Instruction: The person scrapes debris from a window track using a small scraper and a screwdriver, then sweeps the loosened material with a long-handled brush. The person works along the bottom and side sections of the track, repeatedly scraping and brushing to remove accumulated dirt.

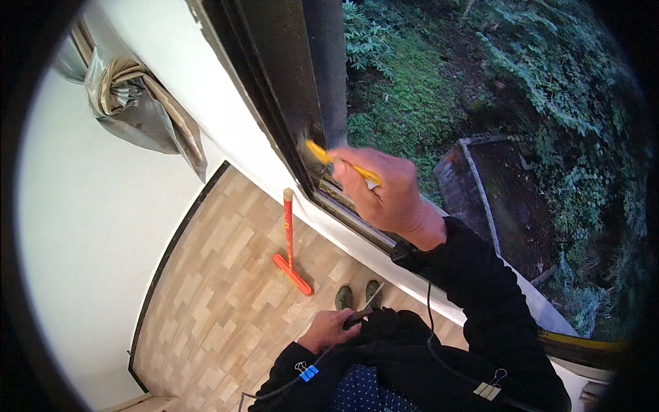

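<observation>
My right hand grips the yellow handle of a small brush, whose blurred tip meets the dark window frame near its lower corner. Beneath that hand runs the window's bottom track. Low in front of my body, my left hand is closed around the dark handle of a thin pointed tool, its pale blade directed up and to the right. The exact kind of that tool cannot be told.
An orange-headed broom stands on the wood-pattern floor beside the white wall. A knotted curtain hangs at upper left. Outside are plants and a concrete structure. Cables with a blue binder clip and a pale one cross my clothing.
</observation>
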`<state>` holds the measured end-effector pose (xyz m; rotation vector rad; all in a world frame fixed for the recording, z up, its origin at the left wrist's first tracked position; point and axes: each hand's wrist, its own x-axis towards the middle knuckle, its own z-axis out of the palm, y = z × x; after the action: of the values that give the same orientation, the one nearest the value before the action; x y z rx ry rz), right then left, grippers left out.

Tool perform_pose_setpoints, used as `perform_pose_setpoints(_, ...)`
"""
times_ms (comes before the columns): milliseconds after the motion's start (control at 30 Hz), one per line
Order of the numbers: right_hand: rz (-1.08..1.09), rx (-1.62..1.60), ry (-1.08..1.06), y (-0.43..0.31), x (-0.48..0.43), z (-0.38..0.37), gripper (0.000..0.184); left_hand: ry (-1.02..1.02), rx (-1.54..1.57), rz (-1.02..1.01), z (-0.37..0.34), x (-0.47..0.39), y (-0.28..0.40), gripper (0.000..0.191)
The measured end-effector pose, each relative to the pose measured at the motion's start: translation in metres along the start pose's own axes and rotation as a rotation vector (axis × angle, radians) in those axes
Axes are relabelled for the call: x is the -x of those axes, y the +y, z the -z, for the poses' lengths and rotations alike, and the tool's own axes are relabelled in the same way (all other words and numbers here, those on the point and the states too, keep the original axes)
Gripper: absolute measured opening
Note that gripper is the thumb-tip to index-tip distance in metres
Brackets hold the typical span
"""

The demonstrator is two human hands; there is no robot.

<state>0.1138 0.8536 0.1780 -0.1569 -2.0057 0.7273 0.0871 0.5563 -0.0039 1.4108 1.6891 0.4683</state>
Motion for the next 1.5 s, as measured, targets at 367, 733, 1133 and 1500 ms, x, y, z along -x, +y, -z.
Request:
perform_pose_setpoints(367,0.021,0.194,-0.067,0.022,0.034,-0.018,0.026,0.029,-0.004,0.078,0.003,0.002,0.000,0.035)
perform_pose_setpoints(733,0.104,0.381,-0.183,0.033,0.047,-0.029,0.040,0.004,-0.015,0.085,0.004,-0.004,0.006,0.037)
perform_pose_setpoints(1133,0.047,0.320,-0.250,0.017,0.029,-0.017,0.038,-0.098,-0.044,0.148,0.007,-0.012,0.002,0.056)
perform_pose_setpoints(1500,0.314,-0.026,0.205,-0.008,-0.059,0.002,0.023,-0.010,-0.037,-0.042,0.003,-0.022,-0.012,0.053)
